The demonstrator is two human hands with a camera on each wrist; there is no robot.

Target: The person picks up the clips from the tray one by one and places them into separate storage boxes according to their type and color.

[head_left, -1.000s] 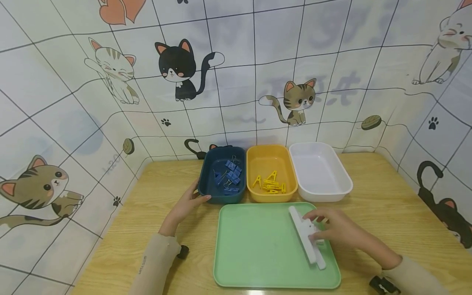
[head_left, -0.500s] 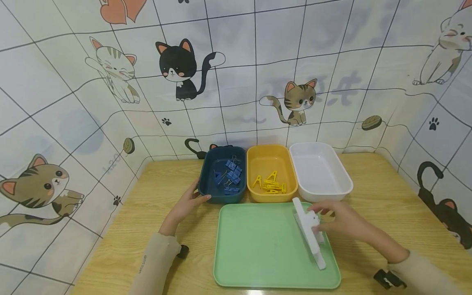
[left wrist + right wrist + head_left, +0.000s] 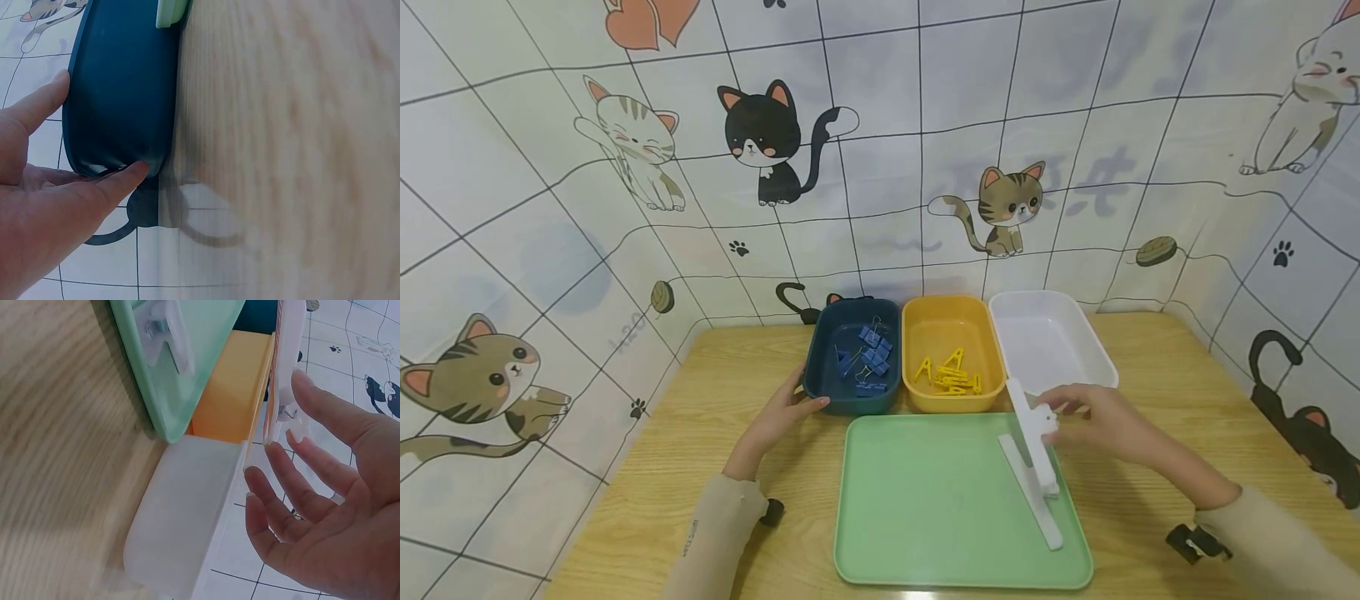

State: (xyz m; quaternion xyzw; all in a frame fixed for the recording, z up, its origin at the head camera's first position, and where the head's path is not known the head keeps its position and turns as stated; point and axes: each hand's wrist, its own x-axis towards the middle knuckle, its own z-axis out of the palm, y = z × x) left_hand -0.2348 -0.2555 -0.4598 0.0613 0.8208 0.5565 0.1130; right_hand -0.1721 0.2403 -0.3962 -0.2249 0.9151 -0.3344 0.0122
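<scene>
My right hand [image 3: 1108, 425] pinches a white bag clip [image 3: 1032, 437] by its small handle. The long bar is tilted above the right back part of the green tray [image 3: 917, 508], its far end by the front edge of the white bin [image 3: 1056, 342]. Beneath, a second white bag clip [image 3: 1041, 517] lies on the tray, partly covered by the held one. My left hand [image 3: 778, 417] rests against the front left corner of the dark blue bin [image 3: 822, 396]. Its fingers [image 3: 40, 103] lie fairly straight on the bin's outside in the left wrist view.
Several blue binder clips [image 3: 872, 354] lie in the dark blue bin. In the middle, the yellow bin [image 3: 940, 325] holds several yellow clothespins [image 3: 953, 379]. All three bins stand in a row against the wall, behind the tray on a wooden table [image 3: 1157, 375].
The right hand has lifted one bag clip off the tray and moved it back towards the white bin, baring more of the clip below. The left hand stays put.
</scene>
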